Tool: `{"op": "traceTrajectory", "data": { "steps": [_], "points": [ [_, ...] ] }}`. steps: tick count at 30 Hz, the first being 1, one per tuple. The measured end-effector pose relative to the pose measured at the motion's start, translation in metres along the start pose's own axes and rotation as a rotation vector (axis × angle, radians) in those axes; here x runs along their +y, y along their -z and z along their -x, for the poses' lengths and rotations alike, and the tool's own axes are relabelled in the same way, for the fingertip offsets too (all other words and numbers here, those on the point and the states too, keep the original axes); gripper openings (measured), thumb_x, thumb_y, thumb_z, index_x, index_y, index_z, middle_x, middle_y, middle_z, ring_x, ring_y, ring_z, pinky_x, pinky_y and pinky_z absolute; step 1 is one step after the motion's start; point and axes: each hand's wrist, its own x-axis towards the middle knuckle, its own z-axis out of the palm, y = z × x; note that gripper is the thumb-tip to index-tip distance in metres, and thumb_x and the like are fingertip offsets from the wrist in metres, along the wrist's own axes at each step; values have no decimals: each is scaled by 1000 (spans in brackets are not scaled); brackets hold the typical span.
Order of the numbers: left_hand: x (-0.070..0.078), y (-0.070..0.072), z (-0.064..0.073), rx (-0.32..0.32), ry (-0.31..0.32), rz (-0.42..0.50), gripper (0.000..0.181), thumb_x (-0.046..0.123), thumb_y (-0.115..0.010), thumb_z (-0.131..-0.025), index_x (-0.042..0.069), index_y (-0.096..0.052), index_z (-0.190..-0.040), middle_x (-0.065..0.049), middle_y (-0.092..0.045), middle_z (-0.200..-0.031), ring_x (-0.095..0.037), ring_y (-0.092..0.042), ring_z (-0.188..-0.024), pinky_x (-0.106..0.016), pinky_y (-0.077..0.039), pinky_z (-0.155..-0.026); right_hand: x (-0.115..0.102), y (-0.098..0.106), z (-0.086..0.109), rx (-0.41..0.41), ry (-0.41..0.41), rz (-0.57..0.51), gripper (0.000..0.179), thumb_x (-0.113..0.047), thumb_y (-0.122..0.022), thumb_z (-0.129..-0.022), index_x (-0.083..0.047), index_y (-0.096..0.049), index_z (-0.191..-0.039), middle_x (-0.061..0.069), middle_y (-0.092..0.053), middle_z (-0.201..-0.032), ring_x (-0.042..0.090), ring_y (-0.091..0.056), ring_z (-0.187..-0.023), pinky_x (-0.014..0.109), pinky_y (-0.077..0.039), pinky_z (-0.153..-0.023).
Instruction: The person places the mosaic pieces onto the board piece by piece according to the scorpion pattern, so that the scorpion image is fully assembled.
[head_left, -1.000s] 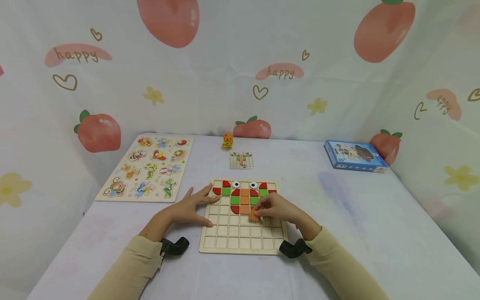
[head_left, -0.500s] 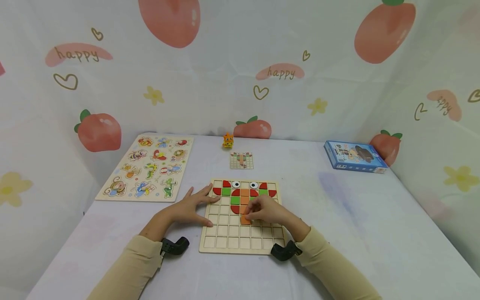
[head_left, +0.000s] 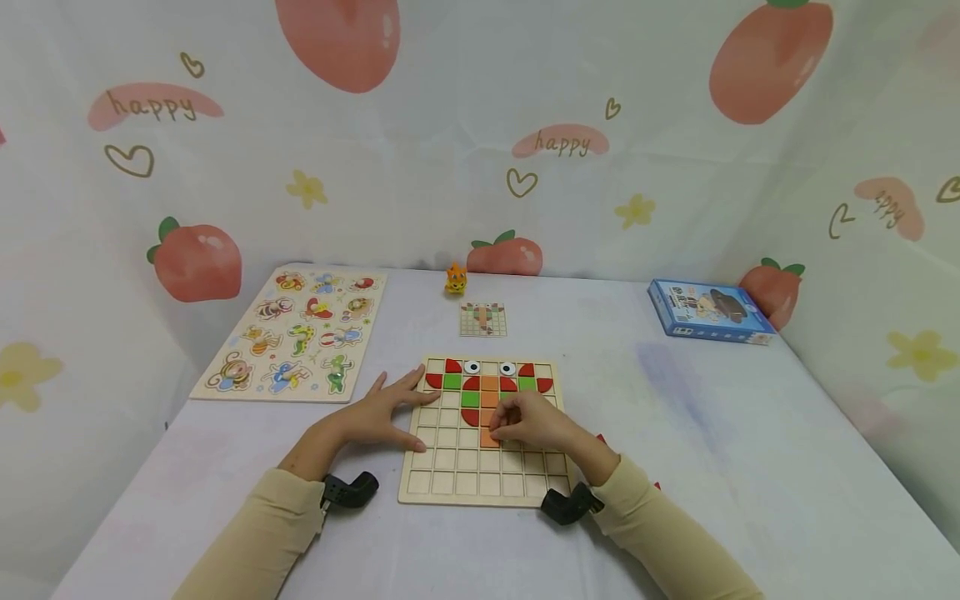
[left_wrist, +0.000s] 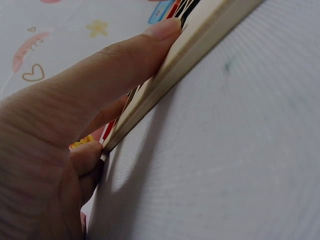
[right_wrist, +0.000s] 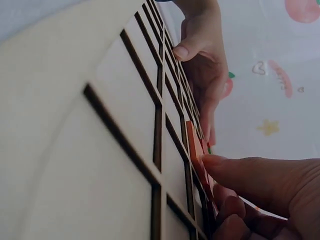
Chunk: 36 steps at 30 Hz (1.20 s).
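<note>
- Now one wooden grid board (head_left: 480, 479) lies flat near the front middle of the desk (head_left: 712, 433), with coloured tiles filling part of its upper rows.
- Two white eye tiles (head_left: 472, 367) sit in the top row; green squares, red curved pieces and orange squares lie below them, too small and partly hidden to count surely.
- One orange tile (head_left: 488, 438) lies on the board near its centre, under the right hand (head_left: 534, 422), below the other orange squares.
- Right hand: palm down over the board's middle, its fingers (right_wrist: 235, 170) bent and pinching the orange tile's edge, as the right wrist view shows; the forearm runs back towards the lower right.
- Left hand (head_left: 378, 417): flat and spread at the board's left edge, fingers straight; the index finger reaches onto the upper left cells, the thumb (head_left: 414, 446) touches the edge lower down. It grasps nothing and only presses the board; the left wrist view shows a straight finger (left_wrist: 115, 65) lying along the board's side.
- Both sleeves are beige, and a dark camera mount (head_left: 348, 490) sits at each wrist.
- One animal puzzle (head_left: 292, 335) lies well apart at the left of the desk.
- One small pattern card (head_left: 483, 320) lies just behind the board, and one orange toy (head_left: 455, 281) stands behind that.
- One blue box (head_left: 708, 312) lies far right.
</note>
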Motion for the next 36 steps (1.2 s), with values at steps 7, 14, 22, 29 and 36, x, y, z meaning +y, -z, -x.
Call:
{"op": "traceTrajectory", "data": {
  "steps": [7, 14, 22, 29, 36],
  "points": [
    [0, 1, 0, -5, -1, 1, 85, 51, -77, -67, 22, -44, -140, -9, -6, -158, -28, -5, -146, -55, 13, -114, 4, 7, 8, -17, 2, -34, 10, -16, -73, -80, -7, -69, -82, 1, -65, -77, 10, -54, -66, 19, -47, -58],
    [1, 2, 1, -4, -14, -1, 85, 50, -77, -68, 21, -44, -140, -11, -6, -158, -30, -6, -146, -56, 13, -113, 10, 18, 22, -7, -37, -33, 13, -18, -74, -79, -7, -69, -84, 1, -64, -75, 13, -54, -66, 21, -47, -58],
    [2, 2, 2, 3, -15, -7, 84, 49, -78, -68, 20, -45, -139, -11, -6, -158, -30, -6, -146, -56, 12, -113, 17, 31, 41, 4, -86, -64, 16, -17, -75, -78, -4, -68, -85, 3, -62, -77, 14, -51, -68, 20, -45, -59],
    [2, 2, 2, 4, -24, 1, 84, 48, -78, -68, 17, -46, -139, -14, -7, -157, -33, -7, -145, -58, 12, -113, 27, 42, 56, 43, -122, -74, 19, -18, -74, -79, -3, -68, -89, 4, -60, -77, 12, -49, -65, 22, -43, -52],
    [0, 1, 1, -3, -10, -9, 85, 51, -78, -67, 21, -44, -140, -10, -4, -158, -29, -6, -146, -56, 13, -113, 38, 55, 70, 51, -151, -98, 25, -18, -72, -81, -1, -68, -97, 5, -63, -77, 13, -52, -59, 27, -48, -50]
  ]
}}
